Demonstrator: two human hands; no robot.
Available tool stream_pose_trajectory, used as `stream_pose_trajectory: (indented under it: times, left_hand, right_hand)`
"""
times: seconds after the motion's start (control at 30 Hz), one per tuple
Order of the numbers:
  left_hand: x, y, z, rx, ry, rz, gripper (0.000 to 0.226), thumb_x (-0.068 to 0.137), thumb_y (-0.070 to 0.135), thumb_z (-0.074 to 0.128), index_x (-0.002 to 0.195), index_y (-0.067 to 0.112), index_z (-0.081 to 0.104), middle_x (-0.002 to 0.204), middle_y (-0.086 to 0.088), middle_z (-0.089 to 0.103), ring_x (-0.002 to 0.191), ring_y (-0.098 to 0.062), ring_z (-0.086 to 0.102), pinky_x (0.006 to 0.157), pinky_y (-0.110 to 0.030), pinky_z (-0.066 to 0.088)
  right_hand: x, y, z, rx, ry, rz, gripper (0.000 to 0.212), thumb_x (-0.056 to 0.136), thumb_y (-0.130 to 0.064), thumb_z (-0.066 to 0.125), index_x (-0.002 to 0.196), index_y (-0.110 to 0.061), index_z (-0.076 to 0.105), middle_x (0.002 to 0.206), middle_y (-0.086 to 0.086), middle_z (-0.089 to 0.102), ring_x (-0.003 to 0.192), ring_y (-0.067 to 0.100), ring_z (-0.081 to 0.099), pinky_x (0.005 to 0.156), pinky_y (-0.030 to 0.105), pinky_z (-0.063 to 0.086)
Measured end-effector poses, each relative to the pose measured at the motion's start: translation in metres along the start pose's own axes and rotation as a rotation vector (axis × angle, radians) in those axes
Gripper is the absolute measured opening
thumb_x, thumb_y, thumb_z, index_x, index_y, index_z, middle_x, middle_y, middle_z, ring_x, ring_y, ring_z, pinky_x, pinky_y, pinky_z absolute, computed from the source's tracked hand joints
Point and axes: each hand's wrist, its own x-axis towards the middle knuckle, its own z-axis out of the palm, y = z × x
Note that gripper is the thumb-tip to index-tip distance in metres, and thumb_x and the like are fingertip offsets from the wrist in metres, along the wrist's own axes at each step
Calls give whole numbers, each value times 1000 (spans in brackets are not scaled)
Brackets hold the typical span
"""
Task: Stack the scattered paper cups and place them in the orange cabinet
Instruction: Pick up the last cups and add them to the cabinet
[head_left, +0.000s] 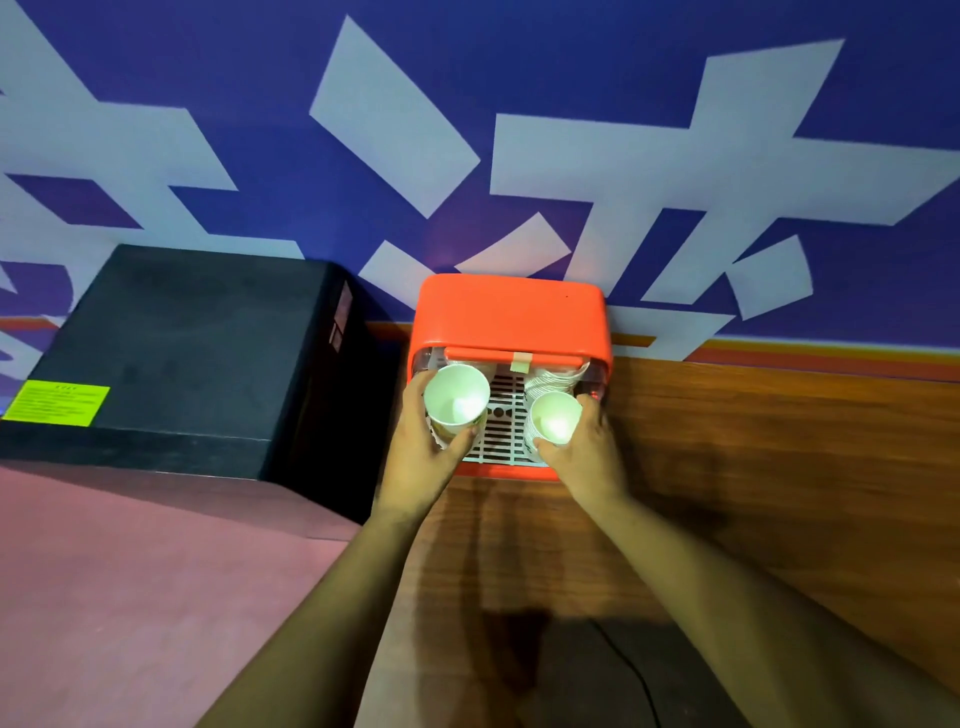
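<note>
Black box (171, 338) beside orange cabinet (511, 312); left hand (421, 441), right hand (592, 447) grip cups (457, 397).

bench (753, 467): brown wood-grain top that runs back to the blue-and-white wall (571, 78).
orange cabinet (509, 317): stands on the bench at its far edge, back against the wall, open front facing the viewer.
cable (641, 680): thin and black, lies on the near part of the bench.
pink surface (130, 571): left of the bench.
black box (171, 338): stands on the pink surface, just left of the orange cabinet.
</note>
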Motion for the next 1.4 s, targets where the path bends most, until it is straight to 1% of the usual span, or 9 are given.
stream_pose_trajectory:
  times: [0.13,0.27,0.37,0.47,0.67,0.93,1.03,1.3,1.4]
  left_hand:
    - [-2,4,6,8,26,53,71,80,6,81,139,16,42,133,30,45,125,1,50,100,-11,40]
    - [-3,20,23,-47,-5,79,72,79,3,82,137,15,41,134,11,48,125,-8,51,96,-12,44]
    - [-3,25,44,-55,-75,91,74,79,17,84,139,17,40,136,23,46,130,-2,47,102,-33,50]
    - [-1,27,64,-13,-123,103,71,80,14,84,137,10,42,132,17,49,123,12,45,104,-20,43]
    - [3,22,91,35,-151,84,75,82,18,83,143,5,41,142,-9,50,132,-21,48,110,-32,39]
    - [10,8,97,152,-153,98,73,82,13,79,145,9,42,147,-4,52,134,-19,49,109,-32,42]
    - [7,2,97,187,-167,108,77,80,4,74,149,10,39,152,-3,48,137,-19,46,109,-18,38]
    - [0,-9,101,143,-161,1,59,93,21,71,144,6,45,142,-5,51,124,-2,44,105,-6,29]
    - [4,-14,101,129,-152,-59,51,99,17,60,145,7,43,143,-7,53,130,-14,50,110,-26,38]
  right_hand:
    - [2,0,3,61,-30,-6,85,63,-23,89,133,-4,43,133,17,54,122,33,51,95,34,43]
    - [3,3,-2,117,-105,-21,93,60,-25,91,138,-11,42,137,10,52,125,25,50,102,38,46]
    - [4,8,-18,174,-201,-8,83,69,-16,84,142,-17,43,139,3,49,124,14,48,102,34,45]
    - [9,18,-32,227,-285,62,68,84,-6,69,145,-18,42,140,3,52,124,16,52,104,36,47]
    - [14,21,-42,445,-291,198,35,98,-17,53,133,-20,56,129,3,63,119,18,59,101,38,50]
    - [8,7,-45,678,-267,271,37,103,-38,43,134,-21,54,120,-6,58,116,19,57,99,36,49]
    - [9,10,-42,669,-278,272,15,103,-37,45,107,-35,59,106,-17,62,110,16,61,98,38,51]
    - [16,12,-33,475,-237,172,24,98,-13,51,119,-11,63,113,7,68,106,22,64,97,46,52]
    - [18,13,-28,502,-223,187,23,97,-5,51,117,-6,63,110,10,68,103,25,66,91,39,56]
